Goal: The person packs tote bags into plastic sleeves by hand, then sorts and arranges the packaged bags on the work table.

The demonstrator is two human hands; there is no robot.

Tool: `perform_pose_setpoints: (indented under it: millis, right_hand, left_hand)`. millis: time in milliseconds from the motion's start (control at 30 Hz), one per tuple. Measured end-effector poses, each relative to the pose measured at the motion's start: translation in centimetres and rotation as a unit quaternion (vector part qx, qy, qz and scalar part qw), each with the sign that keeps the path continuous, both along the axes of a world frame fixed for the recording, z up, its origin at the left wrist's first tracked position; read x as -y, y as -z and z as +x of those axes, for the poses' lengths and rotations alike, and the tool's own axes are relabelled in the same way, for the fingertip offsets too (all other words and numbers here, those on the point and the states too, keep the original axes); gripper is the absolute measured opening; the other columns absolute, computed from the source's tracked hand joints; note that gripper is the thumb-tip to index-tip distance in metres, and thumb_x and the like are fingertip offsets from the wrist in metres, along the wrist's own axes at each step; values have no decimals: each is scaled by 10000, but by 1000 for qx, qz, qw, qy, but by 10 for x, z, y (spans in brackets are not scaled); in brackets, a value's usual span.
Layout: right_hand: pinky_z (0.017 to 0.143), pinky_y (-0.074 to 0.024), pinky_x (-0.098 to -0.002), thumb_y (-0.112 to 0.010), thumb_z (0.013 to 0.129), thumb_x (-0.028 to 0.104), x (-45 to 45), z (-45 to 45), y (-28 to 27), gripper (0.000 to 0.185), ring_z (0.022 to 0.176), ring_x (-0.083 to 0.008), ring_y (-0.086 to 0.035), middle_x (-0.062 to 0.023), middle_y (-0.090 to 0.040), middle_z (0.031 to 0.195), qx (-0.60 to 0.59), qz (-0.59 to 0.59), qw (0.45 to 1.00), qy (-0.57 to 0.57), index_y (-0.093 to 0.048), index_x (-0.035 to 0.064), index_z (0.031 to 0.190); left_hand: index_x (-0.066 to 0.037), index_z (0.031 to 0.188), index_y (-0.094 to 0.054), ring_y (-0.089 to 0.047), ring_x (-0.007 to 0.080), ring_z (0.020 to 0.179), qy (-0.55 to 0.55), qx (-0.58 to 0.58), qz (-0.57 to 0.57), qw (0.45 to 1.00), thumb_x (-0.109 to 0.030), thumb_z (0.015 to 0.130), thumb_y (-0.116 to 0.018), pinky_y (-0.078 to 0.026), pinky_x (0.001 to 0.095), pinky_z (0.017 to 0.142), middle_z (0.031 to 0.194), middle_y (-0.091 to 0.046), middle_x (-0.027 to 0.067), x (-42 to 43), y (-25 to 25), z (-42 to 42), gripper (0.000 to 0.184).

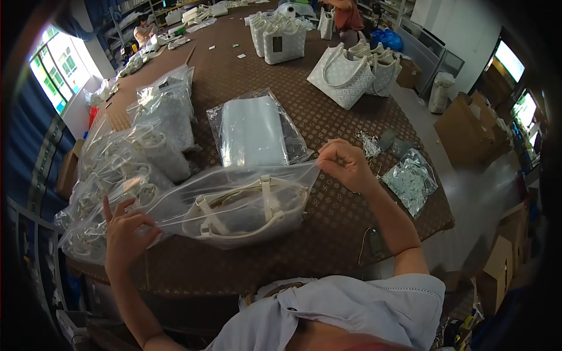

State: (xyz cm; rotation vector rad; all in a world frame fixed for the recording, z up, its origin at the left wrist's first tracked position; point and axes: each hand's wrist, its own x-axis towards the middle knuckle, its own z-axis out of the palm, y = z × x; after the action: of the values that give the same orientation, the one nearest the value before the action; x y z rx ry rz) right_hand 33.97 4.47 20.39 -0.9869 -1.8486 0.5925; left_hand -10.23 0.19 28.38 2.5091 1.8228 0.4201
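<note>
A white handbag (pixel 249 219) sits inside a clear zip plastic bag (pixel 175 202) on the table, its two straps showing at the mouth. My right hand (pixel 345 164) pinches the upper right corner of the plastic bag between thumb and fingers. At the opposite end, my left hand (pixel 130 231) pinches the bag's left edge with thumb and index finger, the other fingers raised. The plastic is stretched between both hands above the handbag. Just beyond it lies a stack of flat plastic bags (pixel 252 131) in a clear wrapper.
Plastic-wrapped handbags (pixel 158 146) pile up on the left. Unwrapped white handbags (pixel 342 76) stand at the far right, with more white handbags (pixel 278 41) behind. A packet of small pieces (pixel 411 182) and a dark tag (pixel 375 243) lie near the right table edge. Other people work farther back.
</note>
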Motion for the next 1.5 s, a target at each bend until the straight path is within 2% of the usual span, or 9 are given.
perform_pose_setpoints:
  millis: [167,267,333,567,800,1200,1300,1400,1500]
  right_hand:
    - [699,-446,-295,-677,800,53,3,-5,15,91,756,-160,-558,-41,-597,797,-44,22,999,-1,-587,35,803]
    - [710,-436,-297,-661,813,55,5,-9,14,93,758,-172,-548,-41,-573,806,-74,-58,995,28,-569,45,826]
    - [723,-428,-297,-641,824,48,1,-10,17,72,770,-190,-548,-50,-561,812,-21,32,999,30,-571,52,840]
    - [1023,-306,-440,-621,828,117,9,-17,13,82,817,-200,-574,-7,-591,834,68,144,983,95,-549,81,845]
    - [1017,-322,-438,-617,825,117,7,-21,16,86,847,-218,-577,-25,-588,840,55,144,985,74,-552,72,862]
    - [769,-442,-326,-616,829,43,19,-15,3,55,829,-191,-547,-67,-594,840,51,121,990,55,-566,22,816]
    - [800,-451,-352,-620,831,45,19,-18,-7,64,750,-159,-549,-57,-597,801,44,-54,995,70,-566,14,815]
    - [852,-454,-376,-621,832,43,19,-19,-9,71,692,-133,-546,-49,-589,751,40,-87,993,72,-563,9,809]
    - [886,-450,-376,-623,820,31,14,-8,-1,64,685,-149,-547,-54,-583,736,74,32,996,39,-563,10,805]
  left_hand:
    - [-92,741,-693,-558,254,1081,-70,11,-84,994,-183,586,-795,-123,485,1125,911,-669,46,-13,4,-8,207]
    - [-94,958,-670,-551,256,1106,28,31,101,994,-234,624,-792,-159,507,1108,1070,-644,63,-12,-8,53,382]
    - [-63,1028,-641,-535,256,1139,132,80,166,974,-216,683,-758,-175,526,1095,1143,-624,74,-15,2,125,396]
    - [-113,841,-675,-575,227,964,221,175,98,954,-218,787,-633,-178,587,1069,847,-656,25,-51,49,246,125]
    - [-109,761,-667,-577,193,915,242,135,148,949,-171,770,-648,-168,558,1082,750,-635,17,-55,51,238,65]
    - [-113,783,-645,-571,189,915,199,122,157,960,-177,790,-655,-183,543,1082,784,-619,-1,-50,64,197,65]
    - [-112,784,-642,-570,196,910,200,132,164,957,-183,785,-652,-186,530,1080,798,-623,7,-49,63,207,72]
    - [-107,752,-632,-567,197,868,209,165,164,950,-176,779,-649,-200,519,1068,762,-611,1,-48,62,222,77]
    - [-103,719,-622,-560,194,828,249,178,159,939,-169,773,-649,-216,511,1055,715,-590,-2,-51,60,233,90]
